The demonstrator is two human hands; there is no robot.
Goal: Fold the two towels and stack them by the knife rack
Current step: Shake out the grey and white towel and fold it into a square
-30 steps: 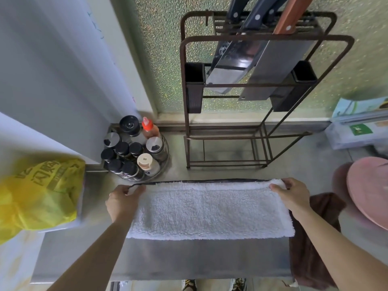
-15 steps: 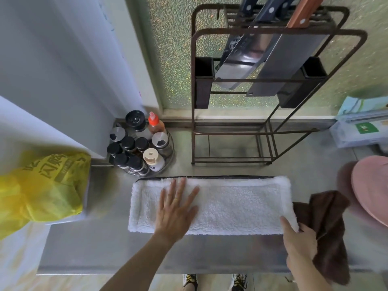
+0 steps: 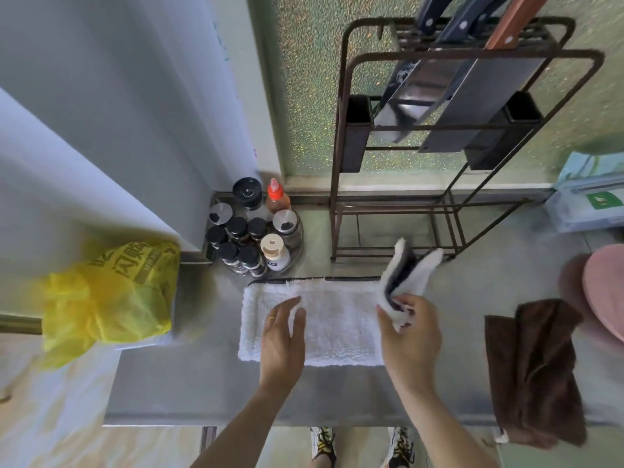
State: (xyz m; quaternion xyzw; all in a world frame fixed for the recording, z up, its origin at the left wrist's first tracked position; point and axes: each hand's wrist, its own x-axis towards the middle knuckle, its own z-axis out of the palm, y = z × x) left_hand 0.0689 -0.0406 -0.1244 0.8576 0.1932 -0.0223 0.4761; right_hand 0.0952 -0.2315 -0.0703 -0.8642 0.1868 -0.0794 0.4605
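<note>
A white towel [image 3: 337, 319], folded into a long strip, lies on the steel counter [image 3: 202, 390] in front of the brown wire knife rack [image 3: 439, 204]. My left hand [image 3: 282, 342] rests flat on the strip's left half with fingers spread. My right hand [image 3: 410, 332] grips the towel's right end, lifted and curled over leftward so its dark underside shows. A brown towel [image 3: 537, 369] lies crumpled at the counter's right, hanging over the front edge.
A round tray of spice bottles [image 3: 253, 231] stands left of the rack. A yellow plastic bag [image 3: 108, 298] sits at the far left. A pink round object [image 3: 604, 292] and a boxed item [image 3: 591, 204] are at the right. Knives hang in the rack.
My right hand took the white towel's right end and lifted it up and leftward. My left hand went from the towel's far left corner to lying flat on its left half.
</note>
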